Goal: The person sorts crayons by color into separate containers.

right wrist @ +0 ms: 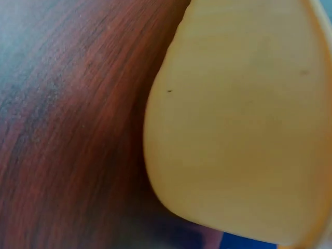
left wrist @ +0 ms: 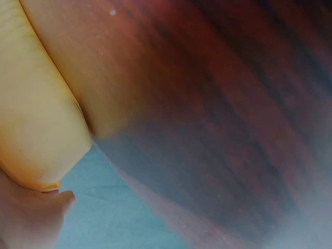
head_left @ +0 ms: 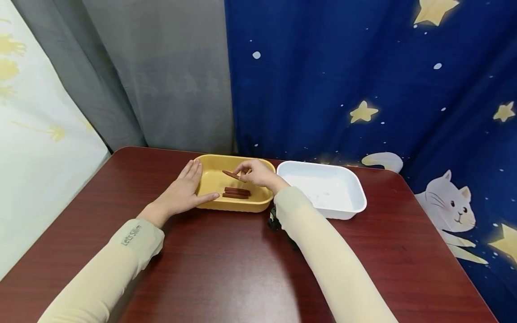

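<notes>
A yellow plastic basin (head_left: 238, 206) stands near the back of the table. Resting on its left rim is my left hand (head_left: 182, 192), fingers straight and thumb stretched along the front edge. In the left wrist view, a fingertip (left wrist: 65, 199) shows at the basin's rim. My right hand (head_left: 260, 174) reaches over the basin's right side and pinches a thin reddish-brown stick (head_left: 229, 173), partly hidden by the fingers. Several similar sticks (head_left: 236, 193) lie side by side on the basin floor below it. The right wrist view shows only the basin's outer wall (right wrist: 238, 129) and the table.
A white plastic basin (head_left: 327, 186) stands just right of the yellow one. Both sit on a dark red wood-grain table (head_left: 226, 264). Behind the table hang a grey curtain (head_left: 173, 80) and a blue curtain (head_left: 307, 89) with stars and a cat.
</notes>
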Demonstrator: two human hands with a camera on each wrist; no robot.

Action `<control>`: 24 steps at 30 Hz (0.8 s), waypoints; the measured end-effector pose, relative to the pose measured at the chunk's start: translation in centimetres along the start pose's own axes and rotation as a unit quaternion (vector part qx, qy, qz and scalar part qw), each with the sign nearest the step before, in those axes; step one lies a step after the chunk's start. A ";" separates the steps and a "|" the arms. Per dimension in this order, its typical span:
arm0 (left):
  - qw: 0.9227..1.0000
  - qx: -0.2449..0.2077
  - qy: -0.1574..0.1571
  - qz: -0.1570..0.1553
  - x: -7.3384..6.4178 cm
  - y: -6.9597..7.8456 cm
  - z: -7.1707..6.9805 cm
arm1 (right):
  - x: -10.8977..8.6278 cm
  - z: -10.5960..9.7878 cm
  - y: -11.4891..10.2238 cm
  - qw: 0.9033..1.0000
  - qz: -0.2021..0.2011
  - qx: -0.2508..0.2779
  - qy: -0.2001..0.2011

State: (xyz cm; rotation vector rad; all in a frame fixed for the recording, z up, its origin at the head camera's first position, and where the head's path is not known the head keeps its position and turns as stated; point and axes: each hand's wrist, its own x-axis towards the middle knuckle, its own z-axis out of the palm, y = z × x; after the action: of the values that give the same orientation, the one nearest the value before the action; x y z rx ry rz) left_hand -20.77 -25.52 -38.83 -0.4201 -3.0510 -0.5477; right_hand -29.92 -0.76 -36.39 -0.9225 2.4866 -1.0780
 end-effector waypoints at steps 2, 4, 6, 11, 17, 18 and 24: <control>1.000 0.001 -0.001 0.001 0.1 0.0 0.0 | 0.2 0.2 0.4 1.000 0.009 0.002 0.000; 1.000 0.003 -0.003 -0.002 0.1 0.1 0.0 | 0.5 0.5 0.8 1.000 0.017 0.007 -0.002; 1.000 0.004 -0.005 -0.005 0.0 0.1 -0.1 | 0.7 0.8 1.1 1.000 0.021 0.019 -0.005; 1.000 0.003 0.000 -0.004 0.0 0.1 0.0 | 1.2 1.5 1.5 1.000 0.023 0.020 -0.006; 1.000 0.001 -0.001 -0.006 -0.1 0.1 0.1 | 1.2 1.7 1.5 1.000 0.029 -0.004 -0.010; 1.000 0.001 -0.001 -0.006 -0.1 0.1 0.1 | 1.2 1.8 1.5 0.999 0.031 -0.006 -0.011; 1.000 -0.001 0.004 -0.002 0.0 0.1 0.0 | 1.1 1.7 1.5 0.999 0.034 -0.024 -0.022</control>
State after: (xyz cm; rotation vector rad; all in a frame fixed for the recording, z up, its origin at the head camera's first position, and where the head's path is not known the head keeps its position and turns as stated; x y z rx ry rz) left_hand -20.75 -25.45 -38.80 -0.4101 -3.0442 -0.5503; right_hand -30.67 -1.64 -38.62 -0.8594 2.4985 -0.9713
